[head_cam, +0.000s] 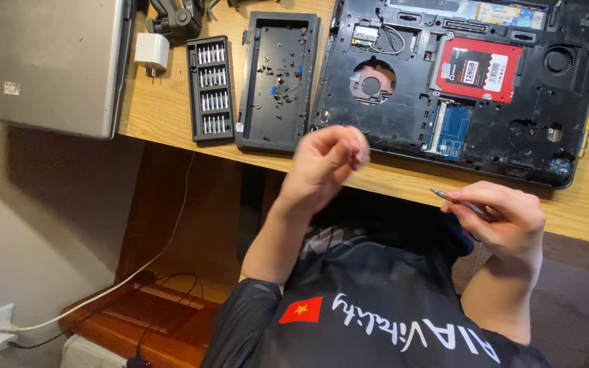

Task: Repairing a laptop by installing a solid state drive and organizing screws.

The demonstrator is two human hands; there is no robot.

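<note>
Two bare hands hover just off the near edge of the desk. The right hand has its fingers pinched around a slim metal precision screwdriver, its tip pointing left, level with the desk's front edge. The left hand is raised and blurred, its fingertips drawn together as if nipping something very small; whether anything sits between them I cannot tell.

Just beyond the left hand, on the light wooden desk, lies the opened black laptop base, underside up, with a red solid-state drive, a blue memory module, a round fan opening and a second fan exposed. Left of it, near the front edge, rests the removed black plastic bottom cover, serving as a tray for loose black screws. Further left stands an open black case of screwdriver bits, then a white plug adapter and a closed grey laptop at the far left corner.

By my judgement the step in hand is screw handling on the open base. A next move would call for a steady fingertip hold and the driver tip brought square onto a screw hole.
</note>
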